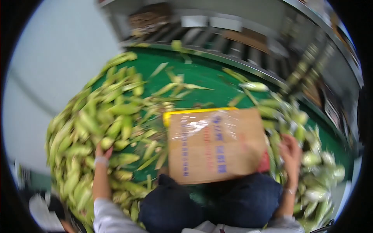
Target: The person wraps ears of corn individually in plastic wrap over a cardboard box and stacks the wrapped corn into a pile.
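Observation:
My left hand (102, 153) reaches into a big heap of corn in green husks (87, 124). Its fingers are closed round the end of one ear of corn (107, 143). On the right, my right hand (290, 153) is blurred, its fingers apart and loosely bent, with nothing visible in them. Beside it lies a pile of corn ears in clear plastic wrap (312, 171). Between my hands, a flattened brown cardboard piece (217, 145) with shiny tape lies above my knees. A yellow edge (202, 111) shows behind the cardboard.
The green work surface (155, 64) carries loose husk leaves (176, 86). One wrapped ear (254, 86) lies toward the back. A metal roller rack (217, 42) runs along the far side, bearing a brown box (149, 19). At the lower left, part of another person (44, 211) shows.

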Motion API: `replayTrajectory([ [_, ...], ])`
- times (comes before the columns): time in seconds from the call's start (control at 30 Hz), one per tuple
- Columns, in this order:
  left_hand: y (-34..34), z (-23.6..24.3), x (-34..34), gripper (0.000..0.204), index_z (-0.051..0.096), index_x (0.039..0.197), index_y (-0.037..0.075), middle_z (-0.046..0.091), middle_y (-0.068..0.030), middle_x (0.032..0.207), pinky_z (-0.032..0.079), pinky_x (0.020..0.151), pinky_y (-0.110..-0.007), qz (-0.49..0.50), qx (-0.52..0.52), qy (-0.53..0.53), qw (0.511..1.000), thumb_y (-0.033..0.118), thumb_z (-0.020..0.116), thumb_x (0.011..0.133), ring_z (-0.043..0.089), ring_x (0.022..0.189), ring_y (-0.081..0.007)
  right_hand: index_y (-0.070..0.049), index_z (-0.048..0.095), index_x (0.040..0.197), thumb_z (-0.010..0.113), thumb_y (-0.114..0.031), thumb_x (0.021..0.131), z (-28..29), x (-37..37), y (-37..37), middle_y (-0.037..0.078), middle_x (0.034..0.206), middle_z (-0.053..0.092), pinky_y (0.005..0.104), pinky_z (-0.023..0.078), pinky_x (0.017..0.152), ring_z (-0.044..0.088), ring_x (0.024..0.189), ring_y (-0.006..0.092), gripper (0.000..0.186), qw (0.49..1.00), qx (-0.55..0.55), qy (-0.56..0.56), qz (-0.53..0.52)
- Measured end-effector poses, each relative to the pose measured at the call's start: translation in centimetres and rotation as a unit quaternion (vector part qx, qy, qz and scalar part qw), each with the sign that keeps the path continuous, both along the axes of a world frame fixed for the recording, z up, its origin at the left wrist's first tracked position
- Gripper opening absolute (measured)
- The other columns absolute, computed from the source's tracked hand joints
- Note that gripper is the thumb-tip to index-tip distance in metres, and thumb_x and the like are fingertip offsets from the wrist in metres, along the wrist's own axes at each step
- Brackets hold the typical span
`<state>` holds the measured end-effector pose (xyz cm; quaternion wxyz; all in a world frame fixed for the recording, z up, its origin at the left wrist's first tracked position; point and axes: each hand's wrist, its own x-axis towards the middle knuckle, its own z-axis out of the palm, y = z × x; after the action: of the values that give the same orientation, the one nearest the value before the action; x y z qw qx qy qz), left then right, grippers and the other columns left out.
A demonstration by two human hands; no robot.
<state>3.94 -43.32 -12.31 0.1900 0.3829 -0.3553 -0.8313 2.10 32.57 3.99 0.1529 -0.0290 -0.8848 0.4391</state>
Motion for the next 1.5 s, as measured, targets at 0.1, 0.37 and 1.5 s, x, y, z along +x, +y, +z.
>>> replayTrajectory([
  [0.1, 9.7, 5.2, -1.6, 0.037, 0.049, 0.115, 0.006, 0.059, -0.0083, 0.105, 0.053, 0.078, -0.043, -0.185, 0.074, -0.024, 0.980, 0.023, 0.058, 0.084, 0.059, 0.095, -0.0244, 0.000, 0.059, 0.092, 0.063, -0.043, 0.078, -1.3, -5.4, -4.4, 0.019, 0.082, 0.063, 0.0372, 0.049, 0.067, 0.062, 0.075, 0.0334, 0.045, 0.966, 0.221, -0.136, 0.012],
  [0.37, 35.4, 16.4, -10.9, 0.071, 0.043, 0.123, 0.005, 0.047, -0.0165, 0.113, 0.038, 0.094, -0.040, -0.357, -0.724, 0.180, 0.563, 0.007, 0.075, 0.060, 0.047, 0.107, -0.0327, 0.001, 0.064, 0.083, 0.054, -0.044, 0.085, -9.2, -12.2, -8.6, 0.018, 0.085, 0.065, 0.0363, 0.051, 0.065, 0.064, 0.078, 0.0290, 0.046, 0.895, 0.377, -0.190, 0.144],
  [1.5, 37.0, 16.8, -2.0, 0.027, 0.058, 0.082, -0.001, 0.054, -0.0211, 0.104, 0.042, 0.081, -0.039, -0.716, -0.509, 0.234, 0.416, 0.025, 0.056, 0.084, 0.053, 0.096, -0.0318, -0.016, 0.052, 0.120, 0.056, -0.042, 0.080, -4.6, -2.6, -14.4, 0.016, 0.105, 0.052, 0.0407, 0.044, 0.079, 0.052, 0.094, 0.0316, 0.048, 0.791, 0.274, -0.071, 0.542],
])
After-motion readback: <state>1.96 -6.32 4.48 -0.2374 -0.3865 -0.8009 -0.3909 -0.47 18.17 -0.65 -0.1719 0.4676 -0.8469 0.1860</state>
